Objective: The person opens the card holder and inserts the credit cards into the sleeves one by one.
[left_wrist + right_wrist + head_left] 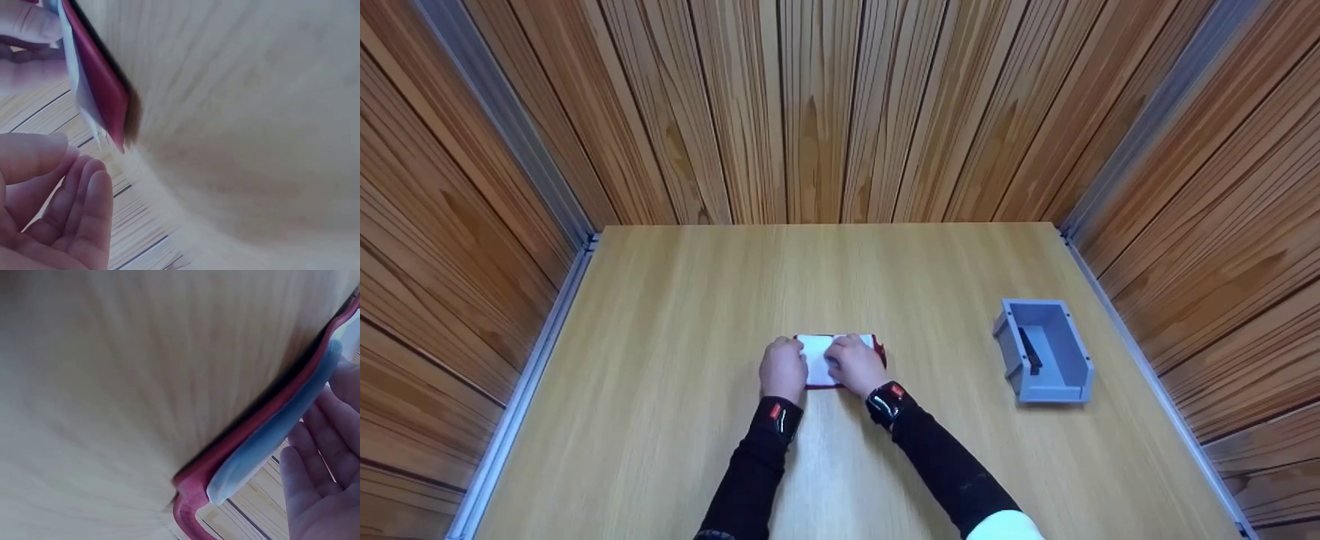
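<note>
Notebook [817,366]: lying open, white pgs [815,349], red cvr [101,79] showing past R edge | loc: tbl [675,337] ctr, near side | LH [784,369]: at L edge, fingers loosely bent | RH [858,364]: over R half, can't tell if pinching

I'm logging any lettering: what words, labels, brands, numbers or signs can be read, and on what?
No text can be read in any view.
Left wristband: small red mark, too small to read.
Right wristband: similar red mark, also too small.
Red-covered booklet: no lettering shows on its visible white pages.
Blue-grey bin: no lettering shows.
</note>
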The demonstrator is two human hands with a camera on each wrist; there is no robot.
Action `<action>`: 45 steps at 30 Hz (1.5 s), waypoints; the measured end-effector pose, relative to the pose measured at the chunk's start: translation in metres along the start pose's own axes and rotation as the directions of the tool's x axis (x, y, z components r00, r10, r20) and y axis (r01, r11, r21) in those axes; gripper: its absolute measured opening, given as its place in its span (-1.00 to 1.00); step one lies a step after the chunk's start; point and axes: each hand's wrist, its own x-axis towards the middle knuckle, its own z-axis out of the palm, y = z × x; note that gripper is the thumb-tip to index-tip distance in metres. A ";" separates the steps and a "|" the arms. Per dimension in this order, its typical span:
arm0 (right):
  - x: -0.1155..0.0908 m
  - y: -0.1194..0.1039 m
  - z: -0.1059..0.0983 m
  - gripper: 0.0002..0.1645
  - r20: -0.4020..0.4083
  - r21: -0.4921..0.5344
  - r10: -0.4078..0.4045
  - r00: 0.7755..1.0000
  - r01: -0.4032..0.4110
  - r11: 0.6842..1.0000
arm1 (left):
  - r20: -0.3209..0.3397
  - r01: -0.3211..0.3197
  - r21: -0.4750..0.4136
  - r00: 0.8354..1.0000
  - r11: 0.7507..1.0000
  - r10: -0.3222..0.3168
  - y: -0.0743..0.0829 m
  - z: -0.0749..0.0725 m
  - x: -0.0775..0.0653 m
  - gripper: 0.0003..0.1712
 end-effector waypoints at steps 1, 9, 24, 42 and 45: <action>0.000 0.000 0.000 -0.77 0.002 0.003 -0.002 1.000 0.002 1.000 | 0.010 0.006 0.002 1.000 1.000 -0.006 0.000 0.001 0.000 -0.87; 0.000 0.001 -0.001 -0.75 0.043 0.007 0.021 0.999 -0.021 1.000 | 0.042 0.018 0.017 0.999 1.000 -0.019 0.000 0.004 -0.002 -0.91; 0.000 0.001 -0.003 -0.77 0.022 0.018 0.006 1.000 -0.006 1.000 | 0.054 0.012 0.048 0.998 0.999 -0.015 -0.001 0.005 0.000 -0.75; -0.010 0.007 -0.034 -0.77 -0.066 0.236 0.200 0.978 -0.180 0.955 | 0.093 0.059 0.021 0.994 0.998 -0.061 -0.003 0.006 0.002 -0.82; -0.021 0.017 -0.054 -0.78 -0.103 0.299 0.292 0.951 -0.251 0.921 | 0.089 0.060 0.022 0.994 0.998 -0.062 -0.003 0.006 0.001 -0.81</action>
